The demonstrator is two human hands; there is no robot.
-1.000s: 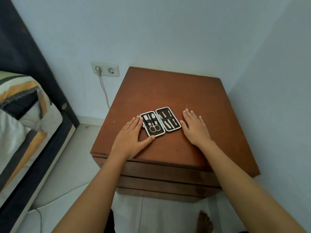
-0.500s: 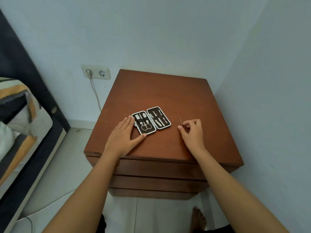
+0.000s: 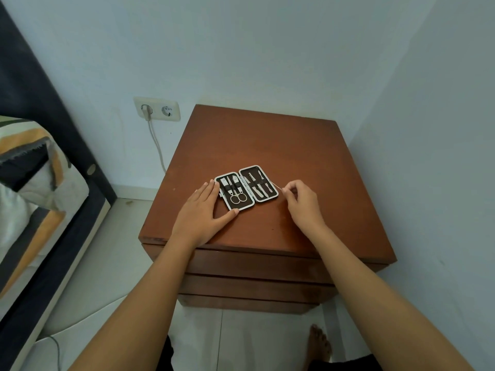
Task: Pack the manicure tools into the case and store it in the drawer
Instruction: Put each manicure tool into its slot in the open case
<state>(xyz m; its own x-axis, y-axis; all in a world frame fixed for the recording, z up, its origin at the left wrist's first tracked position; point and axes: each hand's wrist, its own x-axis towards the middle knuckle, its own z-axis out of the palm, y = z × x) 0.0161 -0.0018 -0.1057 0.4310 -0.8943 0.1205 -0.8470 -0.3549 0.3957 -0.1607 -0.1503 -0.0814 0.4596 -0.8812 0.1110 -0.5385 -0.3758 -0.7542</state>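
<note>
A small manicure case [image 3: 246, 186] lies open flat on the brown wooden nightstand [image 3: 267, 145]. Its dark lining holds scissors, clippers and several slim metal tools under elastic bands. My left hand [image 3: 203, 212] lies flat on the top, fingers and thumb bracketing the case's left half. My right hand [image 3: 301, 203] is just right of the case, its fingertips pinched on a thin metal tool [image 3: 276, 186] whose tip points at the case's right edge. The closed drawers [image 3: 254, 266] show below the top's front edge.
A wall socket [image 3: 156, 109] with a plugged white cable is on the wall left of the nightstand. A bed with striped bedding [image 3: 34, 188] fills the left side. The right wall stands close to the nightstand. My bare foot [image 3: 318, 344] is on the tiled floor.
My right hand picked the thin tool up off the top and has brought it leftward to the case's right edge. My left hand has stayed beside the case.
</note>
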